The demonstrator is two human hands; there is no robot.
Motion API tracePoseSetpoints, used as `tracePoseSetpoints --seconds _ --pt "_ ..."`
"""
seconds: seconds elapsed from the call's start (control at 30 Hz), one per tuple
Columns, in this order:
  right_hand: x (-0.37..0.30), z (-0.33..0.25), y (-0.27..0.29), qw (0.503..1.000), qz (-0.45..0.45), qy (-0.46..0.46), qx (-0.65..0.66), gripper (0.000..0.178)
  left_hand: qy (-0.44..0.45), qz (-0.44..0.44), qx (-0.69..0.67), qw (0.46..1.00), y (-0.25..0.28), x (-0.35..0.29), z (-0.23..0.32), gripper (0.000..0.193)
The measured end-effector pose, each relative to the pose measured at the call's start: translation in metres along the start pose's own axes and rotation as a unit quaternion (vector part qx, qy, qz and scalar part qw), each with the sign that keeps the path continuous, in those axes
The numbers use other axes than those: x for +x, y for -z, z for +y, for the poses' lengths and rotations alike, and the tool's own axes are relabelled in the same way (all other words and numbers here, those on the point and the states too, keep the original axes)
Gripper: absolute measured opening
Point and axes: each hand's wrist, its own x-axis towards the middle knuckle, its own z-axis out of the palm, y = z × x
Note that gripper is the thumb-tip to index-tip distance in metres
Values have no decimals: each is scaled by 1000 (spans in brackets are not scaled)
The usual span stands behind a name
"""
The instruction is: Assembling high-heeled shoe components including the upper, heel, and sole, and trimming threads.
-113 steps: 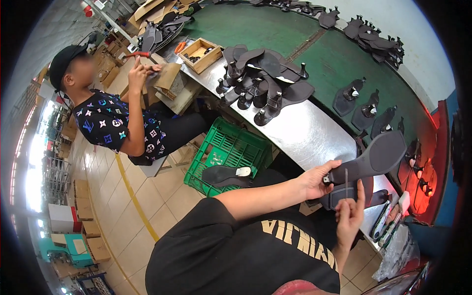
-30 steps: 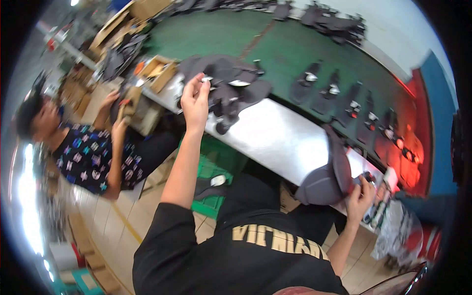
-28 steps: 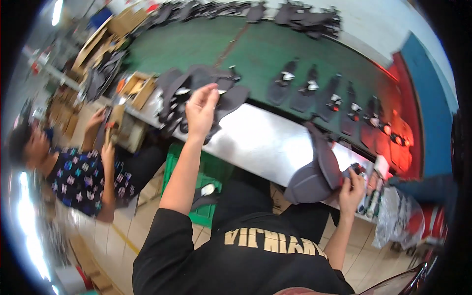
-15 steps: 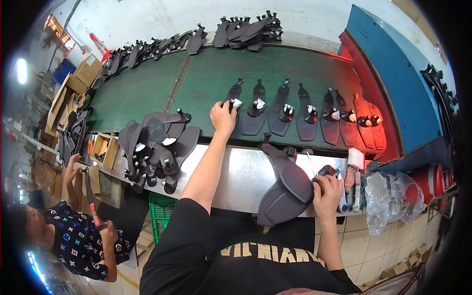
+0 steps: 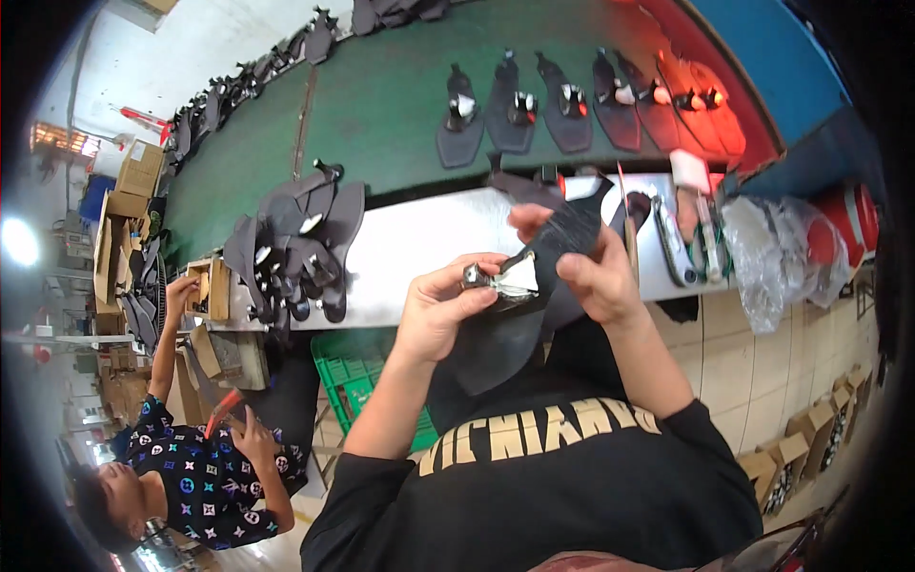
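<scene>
My left hand (image 5: 440, 310) pinches a dark sandal (image 5: 486, 338) by its strap, between thumb and fingers. White lining (image 5: 518, 275) shows on the strap, with a shiny silver part beside the fingertips. My right hand (image 5: 610, 283) closes round the sandal's narrow dark end, thumb below and fingers above, slightly blurred. The sandal is tilted above the metal table edge, in front of my shirt. Behind it lie dark grey sole pieces, mostly hidden.
Similar sandals (image 5: 512, 105) stand in a row on the green belt (image 5: 400, 124), the right ones under red light. A sandal pile (image 5: 295, 248) lies left on the metal table (image 5: 410, 234). Tools (image 5: 675, 248) and plastic bags (image 5: 762, 257) are right. A co-worker (image 5: 200, 458) holds a hammer-like tool.
The leftmost sandal has left the belt and is now in both my hands, close to my body. My right hand has moved from beside the tools to the sandal. The view has shifted.
</scene>
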Motion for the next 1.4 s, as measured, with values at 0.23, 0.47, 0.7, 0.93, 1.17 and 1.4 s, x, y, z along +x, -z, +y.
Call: tracePoseSetpoints --seconds 0.23,0.47,0.7,0.93,1.17,1.4 --pt "-21 -3 -10 985 -43 79 -145 45 -20 93 -78 992 7 -33 -15 31" --pt "-58 9 -34 932 2 69 -356 43 -44 85 -70 993 6 -44 -24 34" --pt "-64 11 -30 924 -29 77 -372 43 -59 81 -66 993 2 -44 -22 37" --pt "-63 16 -27 927 -32 84 -363 43 -50 81 -58 994 0 -43 -22 36" --pt "-65 16 -28 937 -31 47 -345 44 -62 96 -39 993 0 -44 -25 37" --pt "-64 16 -29 931 -30 64 -359 41 -63 106 -33 992 0 -47 -27 36"
